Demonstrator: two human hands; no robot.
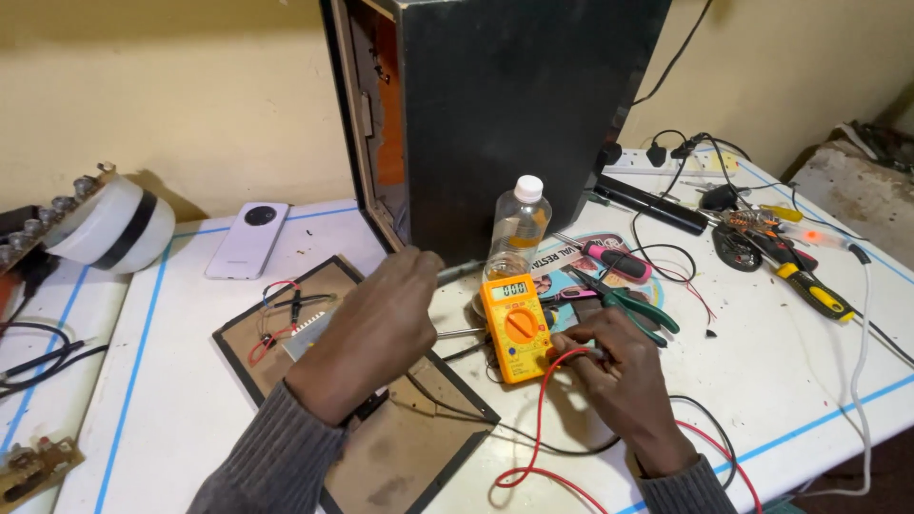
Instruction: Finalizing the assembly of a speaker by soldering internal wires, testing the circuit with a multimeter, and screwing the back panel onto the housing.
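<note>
My left hand (376, 328) is closed around a thin metal probe or screwdriver shaft that pokes out to the right toward a clear plastic bottle (519, 228). It hovers over a dark brown panel (400, 447) with wired parts at its left end. My right hand (619, 366) pinches the end of a red test lead (543, 409) beside an orange multimeter (514, 326). The meter lies flat between both hands, its display lit. A black lead runs under my left wrist.
A big black speaker cabinet (495, 114) stands open at the back. A white phone (246, 240), green-handled pliers (628, 306), a pink screwdriver (614, 259), yellow-handled tools (809, 286), a power strip (657, 160) and a white lamp (119, 228) surround the work area.
</note>
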